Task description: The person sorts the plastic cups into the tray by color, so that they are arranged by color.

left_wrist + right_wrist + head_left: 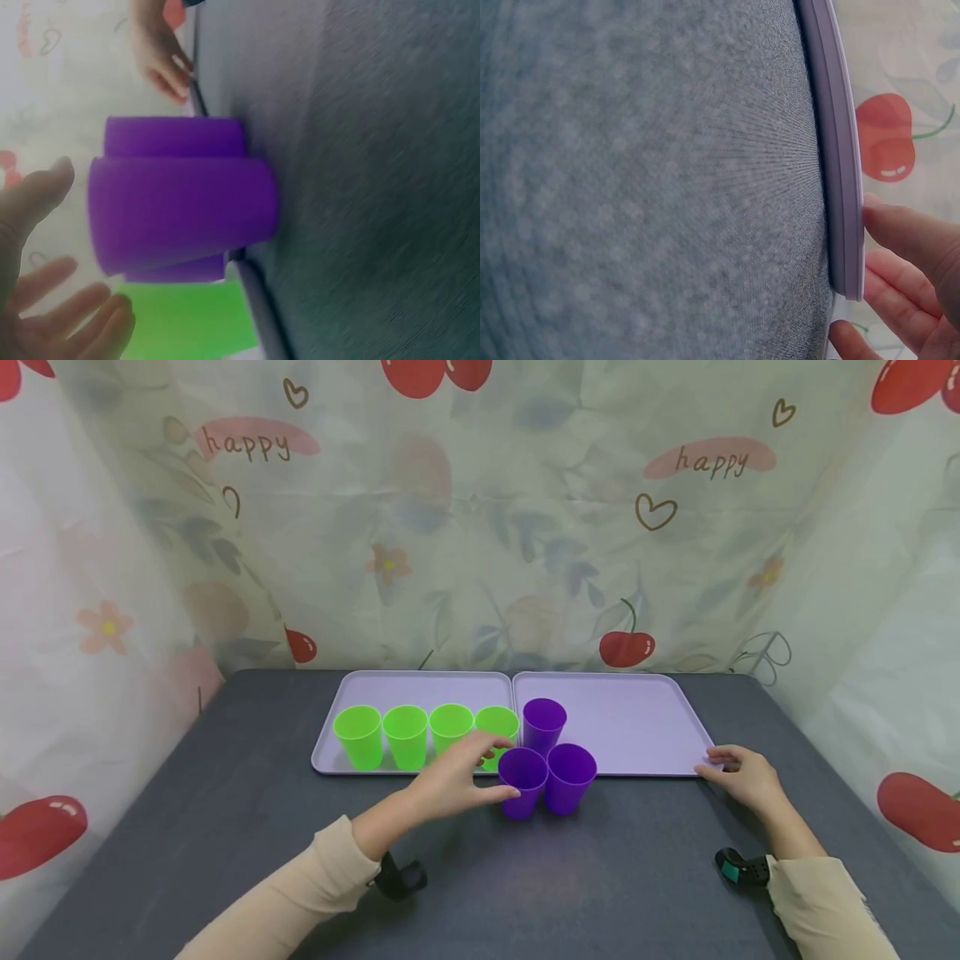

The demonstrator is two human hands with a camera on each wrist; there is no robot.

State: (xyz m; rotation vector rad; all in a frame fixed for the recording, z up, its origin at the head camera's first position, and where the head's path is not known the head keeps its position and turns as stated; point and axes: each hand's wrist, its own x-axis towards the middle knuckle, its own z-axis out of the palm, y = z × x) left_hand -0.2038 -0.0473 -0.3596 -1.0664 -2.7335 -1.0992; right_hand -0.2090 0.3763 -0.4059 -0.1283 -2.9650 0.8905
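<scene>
Three purple cups stand upright, close together. One front cup [529, 789] is nearest my left hand [457, 777], whose thumb and fingers spread about its left side. The left wrist view shows a gap between that hand and the cup [180, 210]. Beside it stands another purple cup [572, 785] on the table, and the rear cup [544, 727] sits at the left end of the right lilac tray [622, 722]. My right hand [746, 777] holds that tray's front right corner, thumb on the rim [847, 225] and fingers round the corner.
Several green cups stand upright in a row on the left lilac tray [427, 685]; the rightmost green cup [497, 718] is partly behind my left hand. Both trays lie side by side at the back of the dark table [570, 885]. A patterned curtain [480, 527] hangs behind.
</scene>
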